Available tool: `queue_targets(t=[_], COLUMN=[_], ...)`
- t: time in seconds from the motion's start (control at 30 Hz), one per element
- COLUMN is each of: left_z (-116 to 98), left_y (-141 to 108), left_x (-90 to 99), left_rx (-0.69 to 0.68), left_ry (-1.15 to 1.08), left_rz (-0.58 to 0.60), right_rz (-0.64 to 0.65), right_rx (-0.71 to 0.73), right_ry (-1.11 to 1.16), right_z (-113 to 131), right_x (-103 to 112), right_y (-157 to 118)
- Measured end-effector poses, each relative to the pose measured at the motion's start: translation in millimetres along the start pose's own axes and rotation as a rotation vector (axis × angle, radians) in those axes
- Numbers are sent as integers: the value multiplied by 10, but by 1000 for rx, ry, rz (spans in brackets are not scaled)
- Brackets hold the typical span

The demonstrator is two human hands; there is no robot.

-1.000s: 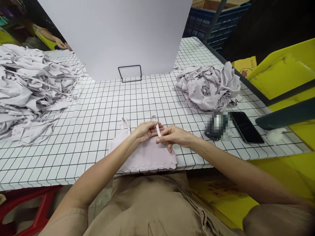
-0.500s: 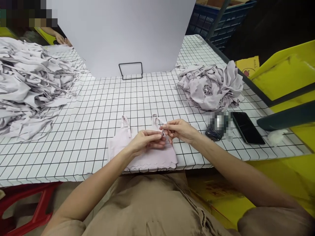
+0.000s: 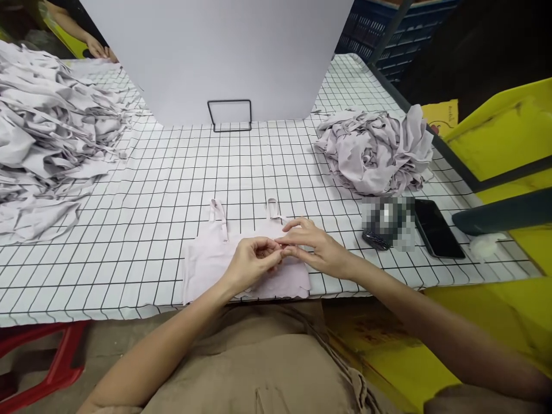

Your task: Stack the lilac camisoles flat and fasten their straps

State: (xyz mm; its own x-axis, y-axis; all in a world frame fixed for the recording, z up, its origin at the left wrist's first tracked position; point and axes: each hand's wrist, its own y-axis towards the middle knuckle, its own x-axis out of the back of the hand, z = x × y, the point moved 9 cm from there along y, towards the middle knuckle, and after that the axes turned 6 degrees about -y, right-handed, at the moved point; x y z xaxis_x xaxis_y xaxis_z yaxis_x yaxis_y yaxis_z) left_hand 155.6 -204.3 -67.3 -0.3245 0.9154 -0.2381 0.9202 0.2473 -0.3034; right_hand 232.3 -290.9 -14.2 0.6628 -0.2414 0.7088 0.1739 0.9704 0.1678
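Garment point(image 3: 200, 267) at near table point(image 3: 241, 167) edge — prob. light, soft; take by strap point(image 3: 224, 226). L hand point(image 3: 248, 261) pinched, R hand point(image 3: 325, 251) part-open — can't tell what's held.

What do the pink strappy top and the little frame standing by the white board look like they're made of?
The top looks like thin, matte, stretchy fabric, since it lies flat with soft wrinkles. The frame is probably metal wire with a dark finish, judging by its thin, crisply bent bars.

dark phone point(image 3: 439, 229) (red stool point(image 3: 65, 357) below)
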Motion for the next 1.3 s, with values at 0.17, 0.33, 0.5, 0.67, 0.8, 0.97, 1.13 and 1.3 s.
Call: queue_targets(t=[0.17, 0.33, 0.5, 0.67, 0.8, 0.97, 1.13, 1.3], left_z=[-144, -227, -75, -53, -29, -47, -50, -42], left_y=[51, 69, 132, 125, 122, 102, 101, 104], left_x=[168, 259, 316, 334, 348, 307, 291, 285], left_rx=[-188, -464, -366, -370, -386, -458, -469, -469], left_ry=[249, 885, 1003, 942, 946, 945, 950, 947], left_rz=[-28, -177, -213, -200, -208, -184, -169, -162], right_rz=[-59, -199, -220, -204, -141, -75, -21, -20], right_rx=[-120, -238, -236, -152, -98, -33, 30, 54], right_ry=[82, 161, 189, 97, 18, -37, -82, -102], right_z=[-187, -431, -508, -430, -398, -346, -268, -254], right_x=[69, 161, 78, -17, -103, -170, -240, -266], right_y=[108, 143, 186, 238, 277, 319, 349, 351])
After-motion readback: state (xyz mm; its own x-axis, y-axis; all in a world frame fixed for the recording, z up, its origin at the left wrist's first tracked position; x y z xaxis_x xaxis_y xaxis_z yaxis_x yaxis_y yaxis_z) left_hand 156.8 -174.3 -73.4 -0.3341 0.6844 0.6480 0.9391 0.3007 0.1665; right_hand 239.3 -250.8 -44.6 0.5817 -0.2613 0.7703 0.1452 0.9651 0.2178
